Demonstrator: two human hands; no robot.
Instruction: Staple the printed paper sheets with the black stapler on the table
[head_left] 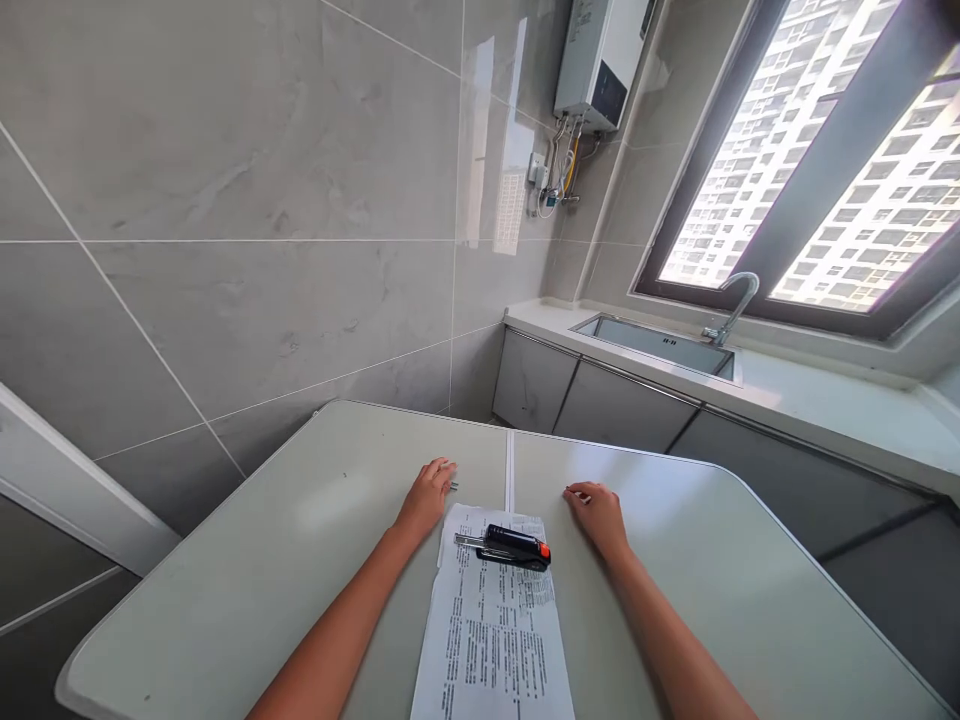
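The left hand (427, 497) and the right hand (600, 512) lie palm down on the desk (262, 560), fingers bent so I cannot tell if they pinch anything, and the black stapler (514, 546) sits on the paper (491, 640) right between them.

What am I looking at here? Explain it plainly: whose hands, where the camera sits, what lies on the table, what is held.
This is one picture from a camera worn on a person's head, looking forward and down. There is no machine. The left hand and right hand are that person's own, and both rest on a pale table. Between them lies a printed sheet with a black stapler, orange at one end, on top. Whether either hand grips anything is too small to tell. Behind are a sink and a window.
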